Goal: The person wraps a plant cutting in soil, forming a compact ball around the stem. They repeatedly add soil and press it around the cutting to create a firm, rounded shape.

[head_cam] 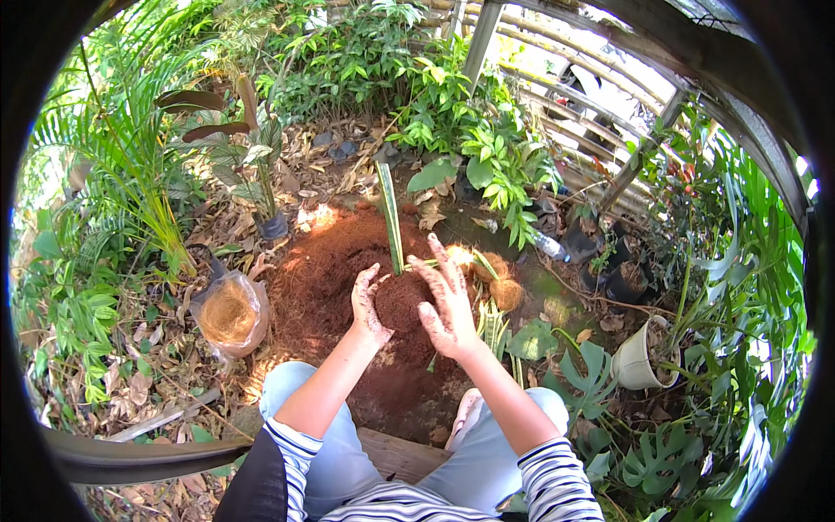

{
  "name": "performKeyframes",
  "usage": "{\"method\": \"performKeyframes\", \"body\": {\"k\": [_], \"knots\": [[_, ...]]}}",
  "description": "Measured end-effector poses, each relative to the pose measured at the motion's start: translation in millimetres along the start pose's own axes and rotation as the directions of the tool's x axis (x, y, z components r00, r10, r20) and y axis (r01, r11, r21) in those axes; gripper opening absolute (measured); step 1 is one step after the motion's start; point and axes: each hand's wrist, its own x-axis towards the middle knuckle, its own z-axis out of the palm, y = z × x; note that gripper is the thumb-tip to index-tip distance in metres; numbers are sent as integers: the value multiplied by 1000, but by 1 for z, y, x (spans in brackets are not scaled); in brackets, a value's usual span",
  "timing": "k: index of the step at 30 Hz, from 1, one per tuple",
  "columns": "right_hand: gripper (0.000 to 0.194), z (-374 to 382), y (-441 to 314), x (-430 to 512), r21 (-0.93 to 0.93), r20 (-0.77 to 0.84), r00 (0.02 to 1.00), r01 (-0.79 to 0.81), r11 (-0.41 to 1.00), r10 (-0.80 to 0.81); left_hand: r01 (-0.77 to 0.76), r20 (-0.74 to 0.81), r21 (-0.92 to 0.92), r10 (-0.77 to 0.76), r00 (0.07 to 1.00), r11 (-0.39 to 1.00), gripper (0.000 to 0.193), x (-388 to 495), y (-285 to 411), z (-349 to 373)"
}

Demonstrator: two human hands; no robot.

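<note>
A rounded ball of moist brown coir or soil (400,305) sits between my two hands. From its top rises one upright snake plant leaf (391,225) with pale yellow edges. My left hand (369,305) cups the ball's left side, its fingers dirty with brown bits. On the opposite side, my right hand (450,310) presses against the ball with its fingers spread, the longest pointing away from me. Beneath and beyond lies a broad heap of reddish-brown coir (313,267). The underside of the ball is hidden.
Fibre-wrapped balls (505,293) and variegated snake plant leaves (493,329) lie to the right. A clear plastic bag of golden fibre (228,313) stands left. Farther right are a white pot (636,359) and a plastic bottle (550,246). A wooden plank (398,453) lies between my legs.
</note>
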Motion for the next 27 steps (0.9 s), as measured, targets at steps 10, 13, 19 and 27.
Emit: {"method": "performKeyframes", "body": {"k": [10, 13, 19, 27], "knots": [[22, 46, 71, -105, 277, -324, 811, -411, 868, 487, -75, -85, -132, 64, 994, 988, 59, -50, -26, -80], [20, 86, 90, -145, 496, -320, 724, -421, 759, 611, -54, -114, -192, 33, 993, 980, 60, -52, -39, -107], [14, 149, 112, -213, 407, -167, 596, -683, 606, 785, -115, -242, -161, 74, 967, 980, 61, -32, -55, -148], [19, 178, 140, -256, 252, -79, 481, -838, 484, 873, -148, -249, -227, 89, 964, 963, 59, 13, -57, -165]]}}
